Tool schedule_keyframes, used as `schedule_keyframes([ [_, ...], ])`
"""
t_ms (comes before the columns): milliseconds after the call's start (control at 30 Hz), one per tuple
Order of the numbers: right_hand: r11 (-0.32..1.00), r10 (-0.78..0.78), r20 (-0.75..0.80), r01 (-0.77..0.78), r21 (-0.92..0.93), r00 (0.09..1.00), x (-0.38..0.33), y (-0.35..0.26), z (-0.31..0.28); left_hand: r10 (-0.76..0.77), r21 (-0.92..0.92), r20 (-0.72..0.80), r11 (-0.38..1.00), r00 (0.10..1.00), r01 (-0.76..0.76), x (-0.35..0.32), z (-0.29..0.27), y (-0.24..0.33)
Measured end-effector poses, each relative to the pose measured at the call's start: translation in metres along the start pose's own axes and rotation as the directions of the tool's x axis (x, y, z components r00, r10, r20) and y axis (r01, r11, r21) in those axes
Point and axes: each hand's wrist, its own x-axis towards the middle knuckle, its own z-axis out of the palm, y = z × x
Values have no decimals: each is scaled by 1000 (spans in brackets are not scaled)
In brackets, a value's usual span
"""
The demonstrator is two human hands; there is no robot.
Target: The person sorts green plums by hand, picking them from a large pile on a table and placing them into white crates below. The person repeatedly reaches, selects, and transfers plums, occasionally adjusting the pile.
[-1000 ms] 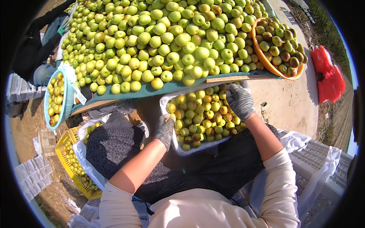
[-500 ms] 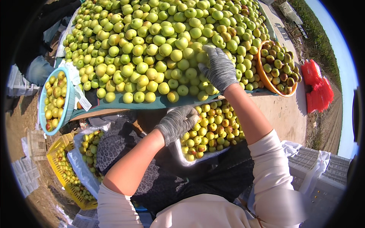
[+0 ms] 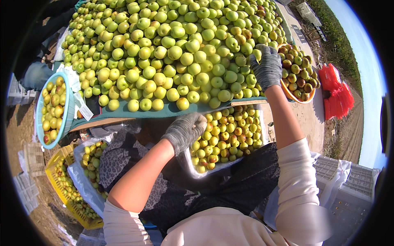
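Observation:
A big heap of round green jujubes (image 3: 160,53) covers the table in front of me. My right hand (image 3: 267,67), in a grey knit glove, is over the heap's right side. Its thumb and fingers close round one jujube (image 3: 257,55). My left hand (image 3: 186,132), gloved alike, is curled closed below the table edge, beside the left rim of a white-lined crate (image 3: 197,175). Whatever is inside that fist is hidden. Yellow-green jujubes with brown patches (image 3: 230,137) fill the crate.
An orange basket (image 3: 296,99) of browner jujubes stands right of the heap, with red bags (image 3: 338,96) beyond. At left are a light blue basket (image 3: 69,107) and a yellow crate (image 3: 61,194) of fruit. Grey crates (image 3: 349,184) stand at lower right.
My right hand has moved right across the heap, toward the orange basket, and now pinches a jujube. The left hand stays closed by the crate, shifted slightly left with the whole view.

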Motion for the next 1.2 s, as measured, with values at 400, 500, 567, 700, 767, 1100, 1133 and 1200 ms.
schedule_keyframes([
  [400, 978, -201, 136, 207, -38, 970, 3, -19, 10, -19, -7, 8, 1000, 1000, 19, 8, -2, -4],
  [500, 937, -163, -154, 202, 286, 974, -35, 1, -5, -25, -1, 22, 1000, 999, 26, 6, -2, -1],
  [567, 536, 220, 208, -296, 790, 953, -92, 4, -15, 31, 50, 17, 998, 999, -32, 5, -2, 2],
  [700, -8, 516, 737, -858, 514, 437, -263, -32, -20, 10, 8, 40, 1000, 999, -11, 4, 3, 4],
  [767, 98, 550, 753, -923, 373, 363, -332, -56, -9, 22, 7, 42, 1000, 999, -22, 3, 6, 3],
  [1100, 672, 461, 746, -738, 61, 481, -382, -67, -6, 50, 142, 51, 988, 997, -57, 1, 15, -7],
  [1133, 598, 467, 737, -788, 144, 489, -383, -66, -5, 59, 147, 62, 987, 996, -68, 1, 15, -7],
  [1200, 467, 502, 732, -857, 219, 461, -385, -67, -2, 59, 161, 73, 984, 996, -70, 0, 15, -7],
])
